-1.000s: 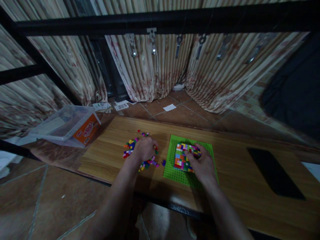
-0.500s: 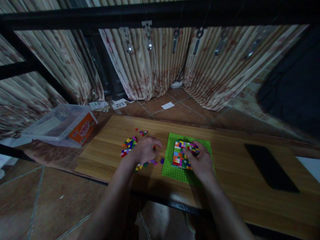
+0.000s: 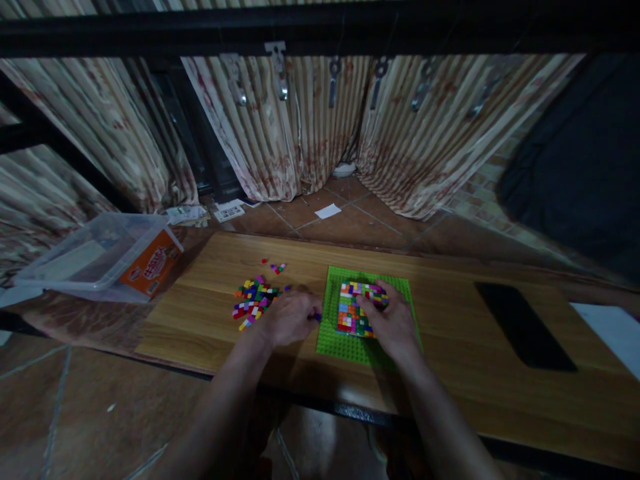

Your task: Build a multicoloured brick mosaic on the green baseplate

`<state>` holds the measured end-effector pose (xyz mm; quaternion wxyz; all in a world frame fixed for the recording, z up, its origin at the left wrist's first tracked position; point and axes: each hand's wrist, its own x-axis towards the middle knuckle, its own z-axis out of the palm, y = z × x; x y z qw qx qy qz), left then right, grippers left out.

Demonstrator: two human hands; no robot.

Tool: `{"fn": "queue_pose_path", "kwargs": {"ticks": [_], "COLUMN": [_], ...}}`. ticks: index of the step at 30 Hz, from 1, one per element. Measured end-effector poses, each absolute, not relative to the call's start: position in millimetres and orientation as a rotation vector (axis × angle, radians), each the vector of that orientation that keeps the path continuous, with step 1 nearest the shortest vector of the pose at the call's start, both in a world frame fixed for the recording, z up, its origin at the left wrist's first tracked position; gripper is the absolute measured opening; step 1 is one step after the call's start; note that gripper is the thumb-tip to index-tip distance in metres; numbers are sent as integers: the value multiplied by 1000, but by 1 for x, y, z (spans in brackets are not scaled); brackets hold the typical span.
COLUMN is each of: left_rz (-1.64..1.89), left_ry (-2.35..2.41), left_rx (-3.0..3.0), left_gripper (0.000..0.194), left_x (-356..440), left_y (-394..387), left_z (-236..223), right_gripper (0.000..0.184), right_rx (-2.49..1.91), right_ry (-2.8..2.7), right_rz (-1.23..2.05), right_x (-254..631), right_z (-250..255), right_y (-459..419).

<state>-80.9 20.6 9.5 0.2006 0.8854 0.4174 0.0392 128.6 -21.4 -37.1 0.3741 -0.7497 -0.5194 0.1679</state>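
A green baseplate [image 3: 333, 340] lies on the wooden board [image 3: 450, 320], with a patch of many-coloured small bricks [image 3: 350, 308] built on its middle. My right hand [image 3: 393, 323] rests on that patch, fingers curled over its right side. My left hand [image 3: 290, 317] sits just left of the plate's edge, fingers closed in a pinch near a small purple brick; what it holds is hidden. A pile of loose coloured bricks [image 3: 253, 300] lies to the left of that hand.
A clear plastic tub with an orange label [image 3: 107, 257] lies tipped at the board's left end. A black flat object [image 3: 523, 325] lies on the board at the right. Striped curtains and black bars stand behind; tiled floor with paper scraps beyond.
My left hand has come off the loose brick pile and moved right, up to the baseplate's left edge. My right hand has stayed on the built patch.
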Motion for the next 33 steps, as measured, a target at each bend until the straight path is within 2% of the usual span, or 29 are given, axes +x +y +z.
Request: {"fn": "queue_pose_path", "kwargs": {"ticks": [14,24,33], "left_rz": [211,640,818], "left_ry": [1280,1180,1177], "left_rx": [2542,2112,1927], "left_gripper": [23,23,21], "left_x": [-90,-64,-38], "left_y": [37,32,31], "left_z": [-2,8,-2], "right_gripper": [62,64,62], "right_rx": [-1901,-1928,-1914], "right_ry": [-1328,-1334,-1343], "right_rz": [453,460,467], "right_x": [129,127,127], "right_z": [-36,-31,-30], "right_y": [-22,-22,-23]}}
